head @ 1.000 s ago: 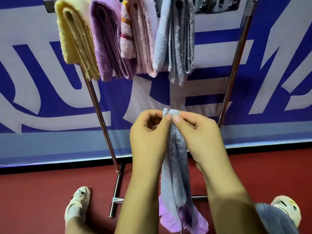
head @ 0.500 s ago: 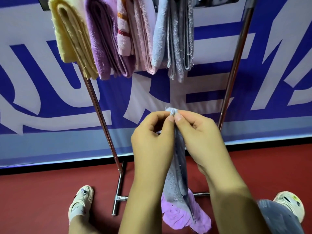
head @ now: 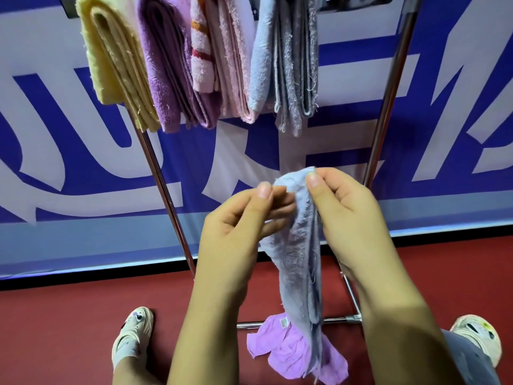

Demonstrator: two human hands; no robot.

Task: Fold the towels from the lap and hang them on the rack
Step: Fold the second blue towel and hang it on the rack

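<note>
Both hands (head: 288,218) pinch blue towel (head: 301,262) — upright.

Both hands, left hand (head: 236,234) and right hand (head: 349,215), pinch grey-blue towel (head: 299,254) below rack (head: 388,87).

A single head-worn wide-angle view looks forward and down from the person's own position, close above both forearms, facing the chrome metal towel rack (head: 388,87), the blue-and-white printed banner (head: 83,162) and the red floor (head: 69,315).
</note>
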